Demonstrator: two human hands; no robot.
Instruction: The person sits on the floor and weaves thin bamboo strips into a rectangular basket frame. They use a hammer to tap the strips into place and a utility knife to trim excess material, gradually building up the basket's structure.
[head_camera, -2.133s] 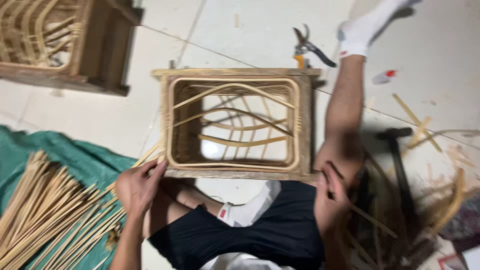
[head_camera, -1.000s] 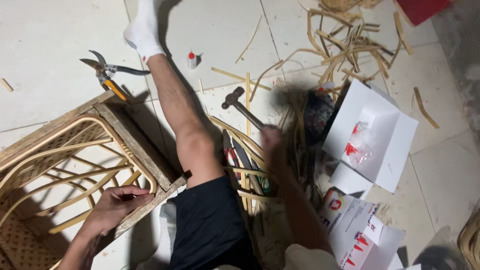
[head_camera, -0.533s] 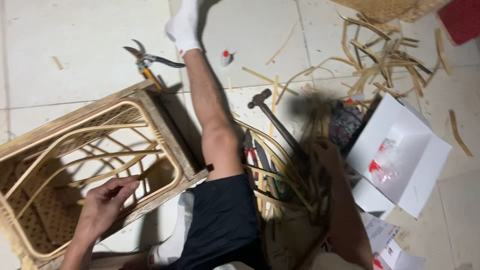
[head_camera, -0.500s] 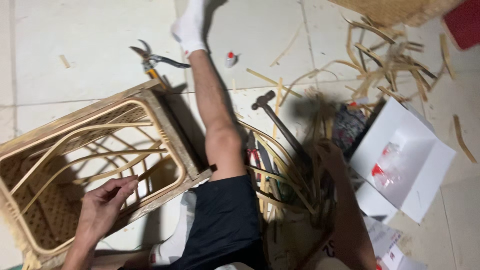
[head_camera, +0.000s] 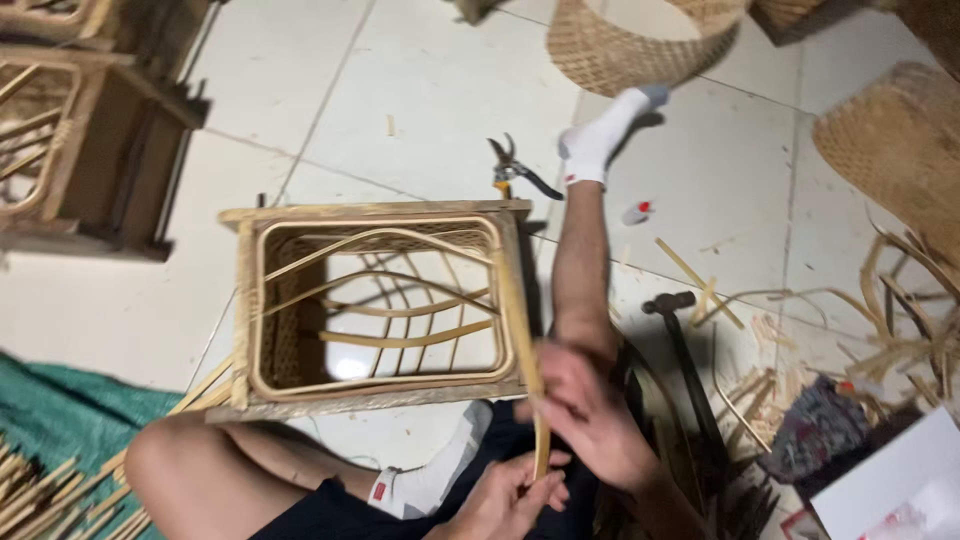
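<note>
Both hands closed on one thin rattan strip (head_camera: 527, 370) just right of the open rattan frame basket (head_camera: 375, 305) on the tiled floor: right hand (head_camera: 590, 415) gripping its middle, left hand (head_camera: 510, 497) pinching its lower end with fingers wrapped. Strip running upright along the basket's right edge, touching it. Pruning shears (head_camera: 517, 172) beyond the basket's far right corner, hammer (head_camera: 685, 350) well to its right.

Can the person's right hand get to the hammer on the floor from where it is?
Probably yes. The right hand is busy gripping a cane strip together with the left hand, so it would have to let go first. The hammer lies just beside it on the floor, with only loose scraps around.
</note>
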